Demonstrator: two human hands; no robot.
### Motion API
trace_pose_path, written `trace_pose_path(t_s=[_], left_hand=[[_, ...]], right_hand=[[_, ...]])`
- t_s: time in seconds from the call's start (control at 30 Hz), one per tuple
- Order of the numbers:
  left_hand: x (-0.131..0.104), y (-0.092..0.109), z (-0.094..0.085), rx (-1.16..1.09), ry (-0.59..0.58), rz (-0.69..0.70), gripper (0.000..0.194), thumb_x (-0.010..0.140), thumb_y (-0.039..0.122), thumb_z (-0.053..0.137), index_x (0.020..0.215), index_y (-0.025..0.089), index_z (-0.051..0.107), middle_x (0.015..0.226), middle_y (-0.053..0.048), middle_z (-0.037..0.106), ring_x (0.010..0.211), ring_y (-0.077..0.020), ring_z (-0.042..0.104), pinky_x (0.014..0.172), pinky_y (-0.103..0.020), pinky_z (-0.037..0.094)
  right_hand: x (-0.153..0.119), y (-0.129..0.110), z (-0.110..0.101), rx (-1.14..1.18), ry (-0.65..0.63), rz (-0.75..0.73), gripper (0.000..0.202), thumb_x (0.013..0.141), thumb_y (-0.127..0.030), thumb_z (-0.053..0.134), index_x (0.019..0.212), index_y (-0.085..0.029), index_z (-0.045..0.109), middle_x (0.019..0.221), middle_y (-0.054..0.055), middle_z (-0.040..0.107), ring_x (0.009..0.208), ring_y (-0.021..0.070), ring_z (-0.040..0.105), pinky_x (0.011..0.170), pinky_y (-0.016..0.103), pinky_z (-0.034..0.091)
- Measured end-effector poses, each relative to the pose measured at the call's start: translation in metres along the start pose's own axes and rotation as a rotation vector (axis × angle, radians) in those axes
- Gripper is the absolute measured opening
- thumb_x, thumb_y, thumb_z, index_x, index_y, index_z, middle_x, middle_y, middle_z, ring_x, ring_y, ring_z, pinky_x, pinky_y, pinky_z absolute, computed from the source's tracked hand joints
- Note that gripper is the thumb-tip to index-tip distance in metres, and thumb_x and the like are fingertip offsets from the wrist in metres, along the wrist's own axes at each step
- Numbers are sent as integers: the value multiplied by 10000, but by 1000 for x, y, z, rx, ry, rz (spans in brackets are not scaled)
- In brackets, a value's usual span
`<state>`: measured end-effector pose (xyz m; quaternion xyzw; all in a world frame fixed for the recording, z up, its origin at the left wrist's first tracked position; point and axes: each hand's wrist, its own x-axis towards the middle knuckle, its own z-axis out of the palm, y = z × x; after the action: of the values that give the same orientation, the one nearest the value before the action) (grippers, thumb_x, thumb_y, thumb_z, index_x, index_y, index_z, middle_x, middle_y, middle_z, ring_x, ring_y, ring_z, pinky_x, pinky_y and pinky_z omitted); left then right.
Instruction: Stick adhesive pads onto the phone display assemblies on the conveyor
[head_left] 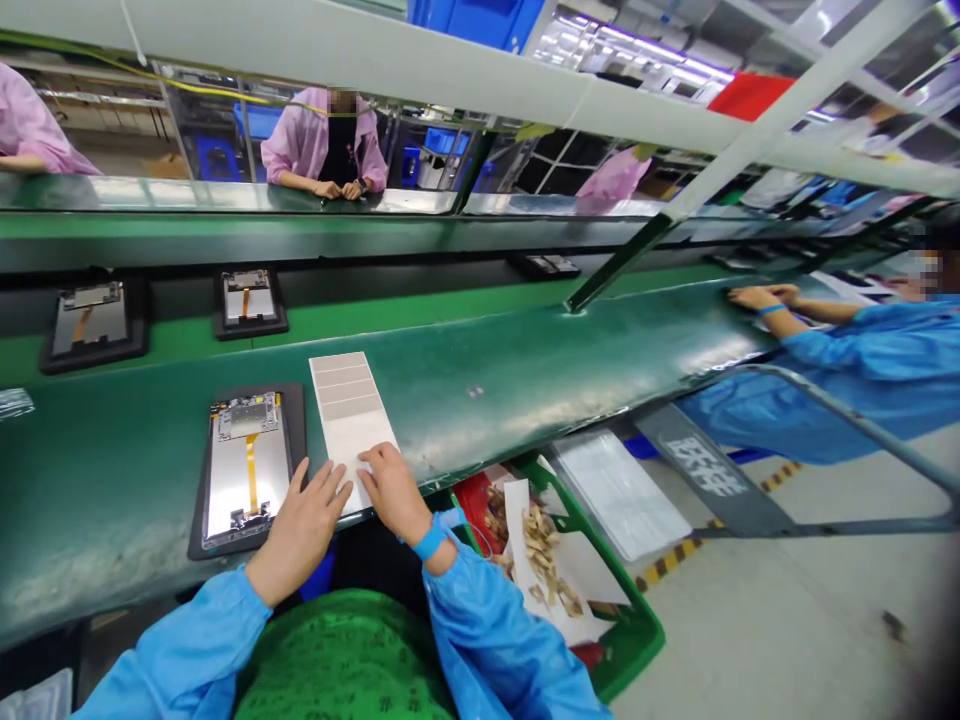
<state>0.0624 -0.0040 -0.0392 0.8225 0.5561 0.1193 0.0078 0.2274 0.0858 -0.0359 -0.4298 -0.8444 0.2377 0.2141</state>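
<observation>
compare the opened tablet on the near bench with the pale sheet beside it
The tablet shows a circuit board and orange ribbon; the sheet shows beige bands. The tablet lies on a dark base, the sheet directly on the bench. The tablet is wider than the sheet. Both are oblong.

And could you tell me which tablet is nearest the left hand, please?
The tablet beside the sheet, on the near bench; the others lie beyond that bench.

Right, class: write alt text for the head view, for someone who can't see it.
A person's left hand and right hand are at the near end of a pale sheet on a green workbench. An opened electronic device lies left of the sheet.
</observation>
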Motion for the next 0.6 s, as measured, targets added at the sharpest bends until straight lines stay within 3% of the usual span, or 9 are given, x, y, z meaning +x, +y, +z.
trace_pose_path(t_s=[0.37, 0.5, 0.6], left_hand=[[-3, -2, 0, 1, -9, -4, 523, 909, 84, 421, 1417, 162, 518, 1501, -140, 495, 1427, -309, 397, 1195, -591, 228], [-4, -2, 0, 3, -5, -1, 521, 909, 81, 422, 1417, 143, 518, 1494, -147, 502, 1428, -308, 393, 1196, -595, 229], [-4, -2, -1, 2, -3, -2, 481, 933, 125, 434, 1402, 142, 538, 1486, -150, 512, 1420, -306, 405, 1190, -595, 251]], right_hand=[[1, -10, 15, -50, 67, 121, 188, 840, -22, 531, 933, -176, 584, 976, 74, 556, 960, 246, 550, 899, 420, 503], [0, -9, 20, -9, 133, 133, 261, 831, -26, 530, 1044, -174, 565, 1054, 87, 539, 1002, 247, 547, 927, 430, 500], [0, -9, 22, -9, 141, 139, 258, 822, -22, 521, 1023, -176, 568, 1047, 87, 537, 996, 248, 550, 922, 434, 502]])
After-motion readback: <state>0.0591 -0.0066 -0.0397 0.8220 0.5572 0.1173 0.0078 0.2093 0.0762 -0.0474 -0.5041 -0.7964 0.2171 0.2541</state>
